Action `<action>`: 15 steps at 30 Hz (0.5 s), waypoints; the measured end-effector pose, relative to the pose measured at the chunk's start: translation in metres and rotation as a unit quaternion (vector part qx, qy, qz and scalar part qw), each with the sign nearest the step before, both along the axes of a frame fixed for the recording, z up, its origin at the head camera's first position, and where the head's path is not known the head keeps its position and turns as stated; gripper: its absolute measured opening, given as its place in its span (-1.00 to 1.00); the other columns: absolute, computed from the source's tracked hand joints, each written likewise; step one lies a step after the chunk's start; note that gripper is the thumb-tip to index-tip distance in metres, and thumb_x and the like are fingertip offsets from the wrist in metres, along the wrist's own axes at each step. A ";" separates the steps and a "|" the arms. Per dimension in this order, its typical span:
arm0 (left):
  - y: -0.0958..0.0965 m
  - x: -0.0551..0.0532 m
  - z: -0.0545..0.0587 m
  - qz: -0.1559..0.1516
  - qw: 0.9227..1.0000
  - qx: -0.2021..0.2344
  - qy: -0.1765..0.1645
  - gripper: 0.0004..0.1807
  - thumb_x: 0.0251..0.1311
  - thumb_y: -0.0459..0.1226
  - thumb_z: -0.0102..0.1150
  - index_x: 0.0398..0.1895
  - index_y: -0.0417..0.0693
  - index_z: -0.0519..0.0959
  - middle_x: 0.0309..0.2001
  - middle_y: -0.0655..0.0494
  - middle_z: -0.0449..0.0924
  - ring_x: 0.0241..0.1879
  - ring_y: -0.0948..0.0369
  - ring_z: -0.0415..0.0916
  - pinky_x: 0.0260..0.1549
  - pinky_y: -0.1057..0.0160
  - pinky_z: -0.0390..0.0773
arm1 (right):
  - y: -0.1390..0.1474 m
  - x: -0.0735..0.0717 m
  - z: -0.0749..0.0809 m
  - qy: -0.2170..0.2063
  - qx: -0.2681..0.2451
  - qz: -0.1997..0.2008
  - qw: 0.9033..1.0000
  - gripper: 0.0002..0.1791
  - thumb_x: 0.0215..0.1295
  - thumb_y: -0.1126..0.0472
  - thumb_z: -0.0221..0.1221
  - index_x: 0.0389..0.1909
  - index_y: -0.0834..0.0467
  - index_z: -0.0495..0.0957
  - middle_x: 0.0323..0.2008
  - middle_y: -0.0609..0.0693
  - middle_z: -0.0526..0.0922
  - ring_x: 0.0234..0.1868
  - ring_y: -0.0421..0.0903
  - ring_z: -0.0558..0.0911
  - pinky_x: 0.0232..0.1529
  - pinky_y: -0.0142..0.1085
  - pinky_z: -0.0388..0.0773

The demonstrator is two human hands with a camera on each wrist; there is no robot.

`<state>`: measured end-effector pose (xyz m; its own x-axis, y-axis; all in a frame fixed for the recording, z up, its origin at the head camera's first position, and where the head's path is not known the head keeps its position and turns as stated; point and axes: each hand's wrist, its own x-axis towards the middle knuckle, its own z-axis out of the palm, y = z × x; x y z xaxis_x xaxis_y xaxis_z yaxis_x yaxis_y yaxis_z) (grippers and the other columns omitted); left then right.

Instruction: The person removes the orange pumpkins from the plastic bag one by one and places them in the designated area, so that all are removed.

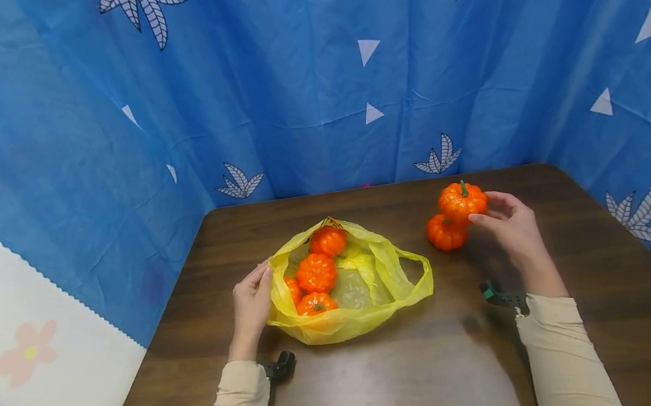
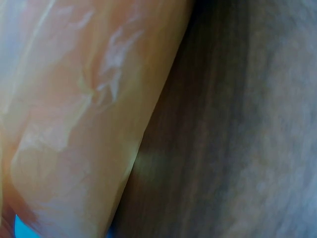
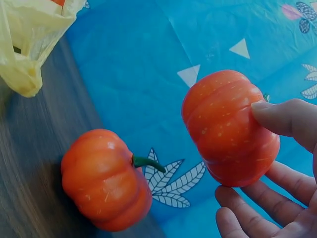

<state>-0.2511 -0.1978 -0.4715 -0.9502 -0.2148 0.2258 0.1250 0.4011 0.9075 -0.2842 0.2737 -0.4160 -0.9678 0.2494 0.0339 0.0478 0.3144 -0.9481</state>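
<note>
My right hand point(image 1: 511, 225) holds a small orange pumpkin point(image 1: 461, 202) with a green stem, thumb on one side and fingers on the other. In the right wrist view this pumpkin point(image 3: 230, 129) is up off the table. A second pumpkin point(image 1: 447, 233) rests on the table just below it. My left hand point(image 1: 252, 303) pinches the left rim of a yellow plastic bag point(image 1: 345, 324), which lies with its mouth spread. Several pumpkins point(image 1: 317, 273) sit inside, toward its left side. Only the bag's side point(image 2: 89, 119) and the table show in the left wrist view; the hand is hidden there.
The dark wooden table point(image 1: 405, 375) reaches back to a blue curtain point(image 1: 312, 84) with leaf and triangle prints. A loop handle point(image 1: 421, 276) of the bag points right, toward the second pumpkin. Each wrist carries a black camera mount point(image 1: 501, 295).
</note>
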 end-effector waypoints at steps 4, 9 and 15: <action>-0.001 0.000 0.001 0.000 1.000 -0.005 0.003 -0.62 0.48 -0.15 0.07 0.20 -0.13 0.61 0.28 -0.02 0.58 0.39 0.02 0.40 0.36 0.02 0.40 | 0.003 0.001 -0.003 -0.005 -0.004 -0.006 1.000 -0.22 0.34 -0.08 0.26 0.47 0.11 0.23 0.48 0.19 0.26 0.39 0.13 0.39 0.37 -0.06 0.43; -0.002 -0.002 -0.001 0.002 1.000 -0.003 -0.003 -0.61 0.47 -0.13 0.07 0.20 -0.12 0.62 0.28 0.00 0.57 0.40 0.04 0.39 0.37 0.02 0.40 | 0.006 -0.001 -0.008 -0.003 -0.003 -0.016 1.000 -0.22 0.35 -0.06 0.26 0.48 0.13 0.22 0.47 0.21 0.26 0.37 0.11 0.39 0.33 -0.22 0.49; -0.001 -0.002 -0.002 0.000 1.000 0.000 -0.001 -0.62 0.47 -0.12 0.07 0.20 -0.11 0.62 0.29 0.00 0.57 0.40 0.03 0.39 0.34 0.02 0.42 | 0.012 -0.003 -0.015 -0.011 -0.016 -0.039 0.999 -0.22 0.36 -0.06 0.24 0.50 0.09 0.20 0.50 0.18 0.23 0.41 0.11 0.35 0.38 -0.19 0.45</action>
<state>-0.2528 -0.1992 -0.4733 -0.9505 -0.2150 0.2245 0.1235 0.4016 0.9075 -0.2874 0.2860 -0.4315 -0.9456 0.3253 0.0039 0.0919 0.2785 -0.9560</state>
